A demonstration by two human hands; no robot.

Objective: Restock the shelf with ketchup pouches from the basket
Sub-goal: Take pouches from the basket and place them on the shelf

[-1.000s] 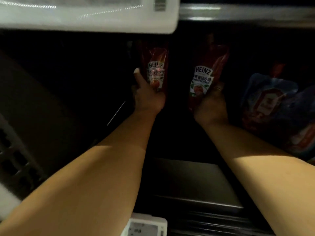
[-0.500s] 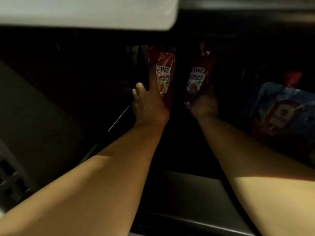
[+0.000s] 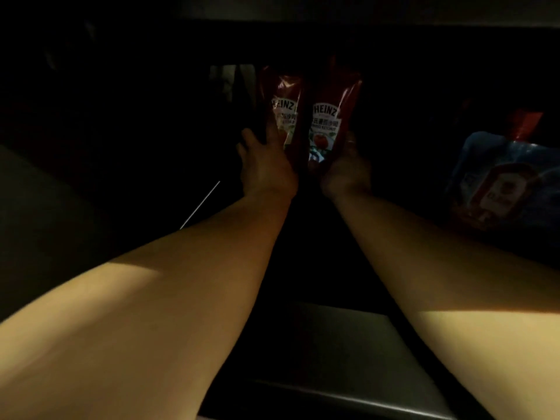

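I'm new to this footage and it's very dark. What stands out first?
Two red Heinz pouches stand side by side deep in the dark shelf: the left pouch held by the left hand, the right pouch by the right hand. A blue packet lies at far right.

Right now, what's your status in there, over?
Left hand holds left ketchup pouch; right hand grips right ketchup pouch. Both upright, side by side, deep in the dark shelf. Blue packs off right, not blocking.
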